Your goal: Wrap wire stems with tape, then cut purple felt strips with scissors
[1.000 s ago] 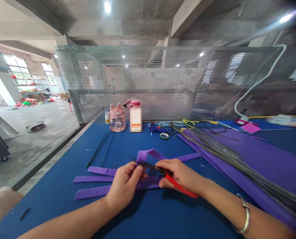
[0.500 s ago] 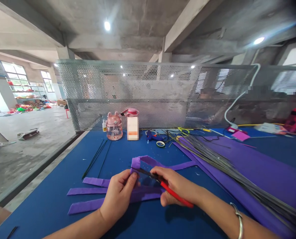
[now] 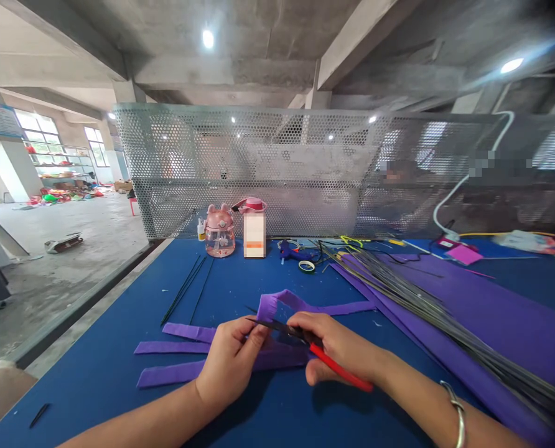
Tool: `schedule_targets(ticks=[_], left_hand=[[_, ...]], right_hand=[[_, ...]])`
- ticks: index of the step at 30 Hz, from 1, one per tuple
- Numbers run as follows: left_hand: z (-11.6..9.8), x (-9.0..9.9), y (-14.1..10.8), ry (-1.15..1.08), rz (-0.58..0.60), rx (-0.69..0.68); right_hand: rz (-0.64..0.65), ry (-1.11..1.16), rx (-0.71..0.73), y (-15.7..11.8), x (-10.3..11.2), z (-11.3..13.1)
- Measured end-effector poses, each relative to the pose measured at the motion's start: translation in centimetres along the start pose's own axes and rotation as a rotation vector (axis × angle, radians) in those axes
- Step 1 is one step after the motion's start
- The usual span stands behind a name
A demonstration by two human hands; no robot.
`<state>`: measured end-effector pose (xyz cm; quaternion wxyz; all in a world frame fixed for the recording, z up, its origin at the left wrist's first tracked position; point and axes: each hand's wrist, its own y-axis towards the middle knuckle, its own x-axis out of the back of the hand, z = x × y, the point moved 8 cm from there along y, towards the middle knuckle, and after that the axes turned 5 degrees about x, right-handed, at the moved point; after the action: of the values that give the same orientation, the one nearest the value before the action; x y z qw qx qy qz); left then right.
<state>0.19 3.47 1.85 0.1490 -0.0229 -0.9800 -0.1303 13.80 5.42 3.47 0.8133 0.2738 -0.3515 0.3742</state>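
Note:
My left hand (image 3: 231, 358) is closed, thumb against fingers, pinching the near end of a purple fabric strip (image 3: 268, 305). The strip bends up in an arch and trails off to the right over the table. Scissors (image 3: 340, 368) with red handles are in my right hand (image 3: 336, 342). Their dark blades point left and lie at the strip just above my left fingertips, with the tips slightly apart. More purple strips (image 3: 168, 374) lie flat under and left of my left hand. My hands hide part of them.
Right of my hands, a bundle of thin dark wires (image 3: 422, 305) rests on a large purple sheet (image 3: 492, 311). Behind stand a pink bottle (image 3: 220, 239), a small box-like item (image 3: 254, 236), a blue glue gun (image 3: 296, 251) and a tape roll (image 3: 306, 267). Mesh panel (image 3: 240, 165) beyond.
The view has shifted, so things sit slightly farther right. The scissor tips show farther apart at the strip. Both hands keep their holds.

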Motion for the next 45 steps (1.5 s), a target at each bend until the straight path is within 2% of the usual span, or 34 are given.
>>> schedule_targets(ticks=[5,21,28,39,45], left_hand=[[0.3,0.0,0.0,-0.032,-0.010,0.015],[1.0,0.1,0.3,-0.046,-0.017,0.111],[2.0,-0.3,0.3,-0.169,0.001,0.197],[1.9,0.1,0.6,-0.116,-0.037,0.214],[1.6,0.6,0.6,-0.144,-0.080,0.197]], right_hand=[[-0.026,-0.009,0.029,0.1,0.1,0.5],[-0.047,0.033,-0.005,0.0,0.0,0.0],[-0.035,0.037,-0.110,-0.1,0.0,-1.3],[-0.024,0.098,-0.149,-0.2,-0.1,-1.7],[0.117,0.233,-0.159,-0.9,-0.5,-1.3]])
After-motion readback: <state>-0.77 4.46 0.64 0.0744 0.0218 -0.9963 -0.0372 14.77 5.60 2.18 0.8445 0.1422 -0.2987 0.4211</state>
